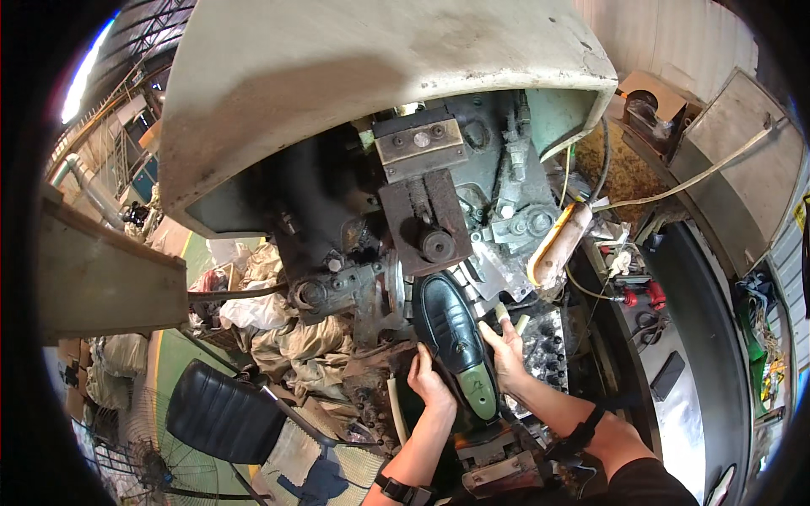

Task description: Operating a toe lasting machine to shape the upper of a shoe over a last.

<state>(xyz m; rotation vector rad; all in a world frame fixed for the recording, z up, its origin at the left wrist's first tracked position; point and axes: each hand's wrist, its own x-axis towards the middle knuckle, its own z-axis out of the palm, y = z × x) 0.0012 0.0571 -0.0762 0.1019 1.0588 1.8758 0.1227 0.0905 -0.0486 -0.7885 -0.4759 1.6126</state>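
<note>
From afar I see a black leather shoe on a smooth green last between left hand and right hand; whether either grips, I can't tell. Beyond them: a dark rectangular metal block.

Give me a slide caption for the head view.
Left hand and right hand flank a black shoe on a green last at a machine.

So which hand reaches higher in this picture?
The right hand, beside the right edge of the black shoe; it extends higher than the left hand, which is on the shoe's opposite side.
</note>
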